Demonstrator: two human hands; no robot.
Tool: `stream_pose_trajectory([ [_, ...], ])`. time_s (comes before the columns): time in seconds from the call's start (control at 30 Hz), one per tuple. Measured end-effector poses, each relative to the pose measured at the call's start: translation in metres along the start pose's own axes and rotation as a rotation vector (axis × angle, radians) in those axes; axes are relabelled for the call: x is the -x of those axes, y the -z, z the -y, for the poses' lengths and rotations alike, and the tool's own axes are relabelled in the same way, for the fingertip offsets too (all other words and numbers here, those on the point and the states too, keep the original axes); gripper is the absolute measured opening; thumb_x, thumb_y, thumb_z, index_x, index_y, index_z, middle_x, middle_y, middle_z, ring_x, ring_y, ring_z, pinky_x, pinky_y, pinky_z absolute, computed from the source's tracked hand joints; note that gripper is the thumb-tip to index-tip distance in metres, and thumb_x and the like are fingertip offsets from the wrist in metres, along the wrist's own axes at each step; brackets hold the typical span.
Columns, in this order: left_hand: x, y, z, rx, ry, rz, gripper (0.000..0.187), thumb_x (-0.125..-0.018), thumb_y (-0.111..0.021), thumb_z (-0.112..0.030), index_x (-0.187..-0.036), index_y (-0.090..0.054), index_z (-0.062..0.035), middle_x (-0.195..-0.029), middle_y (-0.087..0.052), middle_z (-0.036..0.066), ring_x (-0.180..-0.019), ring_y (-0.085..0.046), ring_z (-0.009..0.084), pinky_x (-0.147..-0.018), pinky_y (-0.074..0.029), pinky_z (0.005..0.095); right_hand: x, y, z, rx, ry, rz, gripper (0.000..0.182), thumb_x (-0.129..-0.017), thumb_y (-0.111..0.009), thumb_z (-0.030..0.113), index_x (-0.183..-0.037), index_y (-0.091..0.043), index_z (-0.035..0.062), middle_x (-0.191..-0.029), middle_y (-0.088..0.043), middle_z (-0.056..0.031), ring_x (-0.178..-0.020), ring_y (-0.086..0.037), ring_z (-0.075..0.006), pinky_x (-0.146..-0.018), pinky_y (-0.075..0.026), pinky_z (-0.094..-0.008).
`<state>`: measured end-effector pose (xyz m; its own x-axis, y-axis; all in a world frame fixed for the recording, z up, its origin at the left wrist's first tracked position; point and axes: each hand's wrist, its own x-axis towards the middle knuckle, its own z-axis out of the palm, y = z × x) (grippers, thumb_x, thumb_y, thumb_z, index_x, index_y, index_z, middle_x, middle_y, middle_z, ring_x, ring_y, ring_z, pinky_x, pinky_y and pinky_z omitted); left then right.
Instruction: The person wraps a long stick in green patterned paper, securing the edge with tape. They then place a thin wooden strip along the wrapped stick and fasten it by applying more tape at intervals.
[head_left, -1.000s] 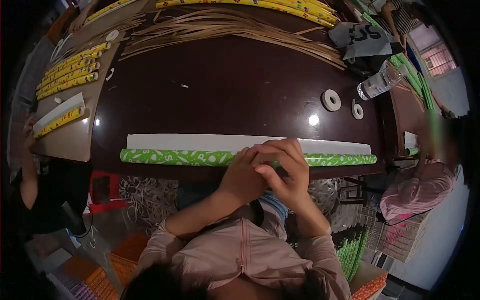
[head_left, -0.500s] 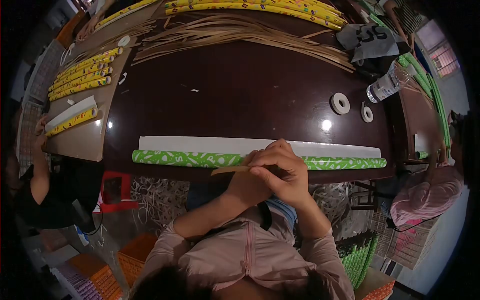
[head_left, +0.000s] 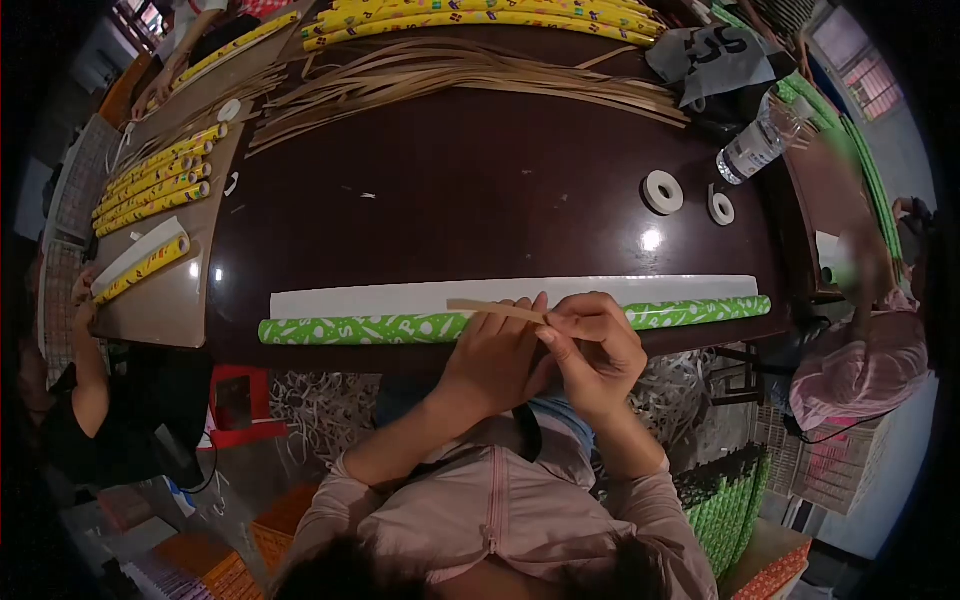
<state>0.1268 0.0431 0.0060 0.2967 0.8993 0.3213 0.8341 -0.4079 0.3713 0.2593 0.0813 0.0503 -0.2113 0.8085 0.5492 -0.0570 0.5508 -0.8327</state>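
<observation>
Right hand [head_left: 604, 352]: thumb and fingertips pinched on the right end of a brown strip [head_left: 483, 307]. The strip points leftward from my grip, crossing over the fingers of my left hand; its other end is free, above the white sheet [head_left: 400, 300].

Left hand [head_left: 488, 358]: back upward, fingers stretched forward over the green roll [head_left: 350, 330]. Cannot tell whether they grip the roll or only rest on it.

Green roll: white-patterned, lying lengthwise along the near edge of the dark table [head_left: 450, 190], directly in front of me. The white sheet extends along its far side.

Surroundings: two tape rolls, a larger one [head_left: 663, 193] and a smaller one [head_left: 721, 208], near each other to the right; bottle [head_left: 752, 152] beyond them, tilted in view. Bundle of brown strips [head_left: 450, 68] across the far side, yellow rolls [head_left: 480, 18] behind it.
</observation>
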Motion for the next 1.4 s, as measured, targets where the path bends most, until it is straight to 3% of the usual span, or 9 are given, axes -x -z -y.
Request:
stream_pose_trajectory([
  [0.17, -0.001, 0.002, 0.001, -0.036, -0.033, -0.120, 0.057, -0.081, -0.064, -0.022, -0.129, -0.052, 0.0053, -0.117, -0.055, 0.014, -0.109, -0.053, 0.0278, -0.096, -0.043, 0.0407, 0.006, 0.002, -0.006, -0.068, -0.074, -0.047, 0.016, -0.079, -0.072, -0.010, -0.087, -0.062, -0.0008, -0.094, -0.062, -0.0101, -0.083, -0.058, -0.0141, -0.076, -0.048, -0.0264],
  [0.33, -0.002, 0.002, 0.004, -0.127, -0.114, -0.100, 0.049, -0.080, -0.060, -0.010, -0.126, -0.054, 0.0067, -0.111, -0.055, 0.012, -0.101, -0.054, 0.0251, -0.090, -0.046, 0.0365, 0.006, 0.026, 0.005, -0.489, -0.590, -0.196, 0.009, -0.084, -0.063, -0.007, -0.090, -0.059, 0.0000, -0.095, -0.057, -0.0075, -0.083, -0.056, -0.0142, -0.080, -0.046, -0.0277],
  [0.5, -0.007, 0.001, 0.003, -0.110, -0.099, -0.092, 0.047, -0.083, -0.060, -0.007, -0.127, -0.054, 0.0065, -0.106, -0.056, 0.012, -0.097, -0.055, 0.0259, -0.088, -0.047, 0.0377, 0.020, 0.067, 0.011, -0.714, -0.726, -0.253, 0.007, -0.085, -0.059, -0.004, -0.091, -0.063, -0.0019, -0.094, -0.061, -0.0078, -0.079, -0.056, -0.0163, -0.074, -0.046, -0.0294],
  [0.67, -0.017, -0.010, -0.004, -0.049, -0.101, -0.142, 0.044, -0.082, -0.058, -0.007, -0.123, -0.057, 0.0075, -0.098, -0.056, 0.011, -0.092, -0.055, 0.0233, -0.085, -0.047, 0.0350, 0.031, 0.096, 0.020, -0.749, -0.778, -0.217, 0.042, -0.082, -0.061, -0.005, -0.124, -0.060, -0.0038, -0.091, -0.062, -0.0069, -0.078, -0.062, -0.0160, -0.075, -0.049, -0.0271],
  [0.77, -0.021, -0.014, -0.009, -0.021, -0.090, -0.148, 0.044, -0.083, -0.056, -0.005, -0.125, -0.056, 0.0073, -0.104, -0.058, 0.013, -0.097, -0.056, 0.0270, -0.088, -0.047, 0.0379, 0.047, 0.110, 0.015, -0.629, -0.846, -0.123, 0.039, -0.081, -0.066, -0.005, -0.120, -0.063, -0.0012, -0.092, -0.066, -0.0061, -0.086, -0.061, -0.0138, -0.077, -0.047, -0.0262],
  [1.03, -0.027, -0.018, -0.019, 0.005, -0.080, -0.076, 0.047, -0.085, -0.059, -0.005, -0.129, -0.053, 0.0070, -0.108, -0.058, 0.013, -0.102, -0.055, 0.0285, -0.089, -0.048, 0.0400, 0.029, 0.127, 0.029, -0.677, -0.770, 0.181, 0.031, -0.076, -0.069, -0.008, -0.107, -0.070, -0.0030, -0.093, -0.068, -0.0083, -0.085, -0.064, -0.0147, -0.077, -0.050, -0.0257],
  [1.17, -0.027, -0.012, -0.022, -0.043, -0.025, -0.017, 0.048, -0.085, -0.057, -0.004, -0.131, -0.051, 0.0061, -0.108, -0.054, 0.013, -0.100, -0.056, 0.0288, -0.086, -0.048, 0.0386, 0.002, 0.101, 0.017, -0.740, -0.832, 0.172, 0.032, -0.073, -0.069, -0.005, -0.104, -0.066, -0.0030, -0.089, -0.066, -0.0122, -0.089, -0.061, -0.0235, -0.080, -0.049, -0.0348],
  [1.27, -0.029, -0.007, -0.015, -0.010, -0.072, 0.019, 0.048, -0.084, -0.057, -0.003, -0.131, -0.051, 0.0058, -0.102, -0.052, 0.013, -0.095, -0.056, 0.0286, -0.084, -0.048, 0.0379, -0.020, 0.087, -0.012, -1.083, -0.582, 0.141, 0.035, -0.078, -0.060, -0.001, -0.113, -0.061, 0.0019, -0.089, -0.061, -0.0081, -0.095, -0.056, -0.0242, -0.089, -0.045, -0.0377],
  [1.4, -0.030, -0.007, -0.013, 0.041, -0.121, -0.046, 0.038, -0.084, -0.060, -0.004, -0.121, -0.058, 0.0056, -0.099, -0.055, 0.012, -0.097, -0.056, 0.0281, -0.084, -0.048, 0.0381, -0.029, 0.079, -0.037, -1.314, -0.602, 0.003, 0.032, -0.079, -0.060, -0.002, -0.109, -0.062, 0.0075, -0.089, -0.061, -0.0056, -0.095, -0.057, -0.0235, -0.090, -0.045, -0.0364],
])
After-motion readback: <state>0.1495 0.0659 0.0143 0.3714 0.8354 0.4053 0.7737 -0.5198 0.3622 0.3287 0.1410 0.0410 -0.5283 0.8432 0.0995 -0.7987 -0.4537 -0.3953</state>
